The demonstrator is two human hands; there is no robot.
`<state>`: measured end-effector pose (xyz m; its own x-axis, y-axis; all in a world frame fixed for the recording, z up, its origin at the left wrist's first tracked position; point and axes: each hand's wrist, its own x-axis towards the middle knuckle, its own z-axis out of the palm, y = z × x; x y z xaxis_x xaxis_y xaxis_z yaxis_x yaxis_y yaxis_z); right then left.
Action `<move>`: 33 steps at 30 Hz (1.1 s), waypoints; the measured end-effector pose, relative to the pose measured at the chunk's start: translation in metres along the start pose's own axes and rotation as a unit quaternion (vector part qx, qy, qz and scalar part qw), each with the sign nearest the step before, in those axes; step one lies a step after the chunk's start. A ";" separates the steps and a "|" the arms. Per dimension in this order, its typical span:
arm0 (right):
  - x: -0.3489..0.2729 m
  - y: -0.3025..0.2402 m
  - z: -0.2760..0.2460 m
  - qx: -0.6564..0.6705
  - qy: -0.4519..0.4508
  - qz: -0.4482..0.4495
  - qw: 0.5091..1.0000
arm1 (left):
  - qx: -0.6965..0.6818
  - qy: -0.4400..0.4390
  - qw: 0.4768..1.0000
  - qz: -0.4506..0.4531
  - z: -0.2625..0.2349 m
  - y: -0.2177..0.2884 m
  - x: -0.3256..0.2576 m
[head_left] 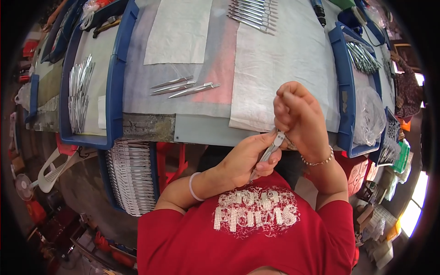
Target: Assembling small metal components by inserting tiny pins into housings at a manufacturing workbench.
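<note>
My left hand [247, 158] is closed round a slim silver metal tool [277, 139], whose flat end bears small dark round marks. The tool slants up to the right in front of my chest, near the table's front edge. Just above that end, my right hand [300, 112] is raised with its fingers curled together; whether something small is in them cannot be seen. Several pointed silver metal pieces [183, 87] lie loose on the covered table, ahead and to the left of my hands.
Left stands a blue tray [113, 87] of slender metal pieces; below it, another container holds tightly packed rows [130, 176]. A blue bin [344, 110] at right holds metal pieces and clear plastic. Farther back are a row of metal pieces [253, 13] and a power driver [318, 11].
</note>
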<state>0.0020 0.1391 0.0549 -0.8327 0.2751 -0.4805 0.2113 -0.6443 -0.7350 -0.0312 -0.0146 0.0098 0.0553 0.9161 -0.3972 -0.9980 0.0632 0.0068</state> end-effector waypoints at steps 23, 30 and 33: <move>0.127 -0.070 -0.028 -0.669 -0.076 -0.340 0.657 | 0.246 0.214 0.810 0.487 -0.019 0.081 -0.048; 0.193 -0.033 -0.046 -0.693 0.004 -0.364 0.622 | 0.379 0.276 0.729 0.500 -0.042 0.060 -0.063; 0.194 -0.030 -0.048 -0.693 0.021 -0.376 0.615 | 0.391 0.288 0.716 0.501 -0.045 0.063 -0.067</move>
<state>-0.1415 0.2455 -0.0392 -0.9539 0.1596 0.2540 0.0313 0.8950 -0.4450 -0.0987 -0.0897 -0.0050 -0.9236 0.3555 -0.1436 -0.1914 -0.1031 0.9761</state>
